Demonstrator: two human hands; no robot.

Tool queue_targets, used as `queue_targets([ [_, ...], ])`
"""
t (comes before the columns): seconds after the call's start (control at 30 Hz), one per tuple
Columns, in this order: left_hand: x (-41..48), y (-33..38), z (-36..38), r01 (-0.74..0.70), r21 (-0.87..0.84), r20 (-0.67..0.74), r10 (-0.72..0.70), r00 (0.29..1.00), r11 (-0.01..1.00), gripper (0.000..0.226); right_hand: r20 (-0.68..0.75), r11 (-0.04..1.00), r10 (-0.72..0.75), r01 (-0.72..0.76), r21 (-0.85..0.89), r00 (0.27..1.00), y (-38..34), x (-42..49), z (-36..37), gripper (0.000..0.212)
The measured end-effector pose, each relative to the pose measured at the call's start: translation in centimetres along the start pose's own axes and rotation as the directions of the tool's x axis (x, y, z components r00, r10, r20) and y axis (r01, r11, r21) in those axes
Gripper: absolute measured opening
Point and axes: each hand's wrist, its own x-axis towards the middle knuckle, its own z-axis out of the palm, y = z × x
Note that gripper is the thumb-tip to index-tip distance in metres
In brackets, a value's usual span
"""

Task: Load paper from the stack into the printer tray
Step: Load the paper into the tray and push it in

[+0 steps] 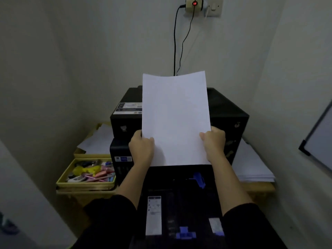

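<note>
A sheaf of white paper (175, 119) is held upright in front of the black printer (228, 112). My left hand (142, 148) grips its lower left edge and my right hand (213, 141) grips its lower right edge. The paper's bottom edge hangs just above the pulled-out black printer tray (179, 200), which has blue guides and nothing in it. A stack of white paper (251, 164) lies on the table to the right of the printer. The paper hides the printer's middle.
A yellow tray (86, 184) of small colourful items sits left of the printer, with loose sheets (98, 141) behind it. Black cables (175, 42) run up the wall to a socket (195, 4). A whiteboard (319, 141) leans at right. Walls close in on both sides.
</note>
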Motion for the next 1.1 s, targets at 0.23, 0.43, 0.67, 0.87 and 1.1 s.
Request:
queue_targets([
  [0.23,-8.8,-8.7,-0.8,0.091,-0.091,0.055,-0.086,0.995,0.992,0.029,0.016,0.979,0.196,-0.196,0.056,0.981,9.1,-6.4,-4.9,0.021],
  [0.43,-12.9,-14.6,-1.2,0.265,0.062,0.072,-0.269,0.96,0.962,0.034,0.054,0.921,0.389,-0.388,-0.027,0.919,16.5,-9.8,-7.2,0.029],
  [0.67,-13.8,-17.0,-0.3,0.428,0.278,0.082,-0.465,0.882,0.86,0.031,-0.011,0.807,0.571,-0.563,-0.179,0.821,20.1,-9.7,-8.1,0.015],
  [0.87,-12.7,-18.5,0.4,0.512,0.332,0.048,-0.557,0.829,0.792,0.025,-0.006,0.739,0.618,-0.584,-0.337,0.786,20.6,-8.3,-7.5,0.03],
  [1.1,-11.2,-19.0,1.2,0.552,0.488,0.024,-0.642,0.767,0.677,0.03,-0.02,0.647,0.713,-0.669,-0.367,0.701,20.9,-6.9,-6.9,0.03],
])
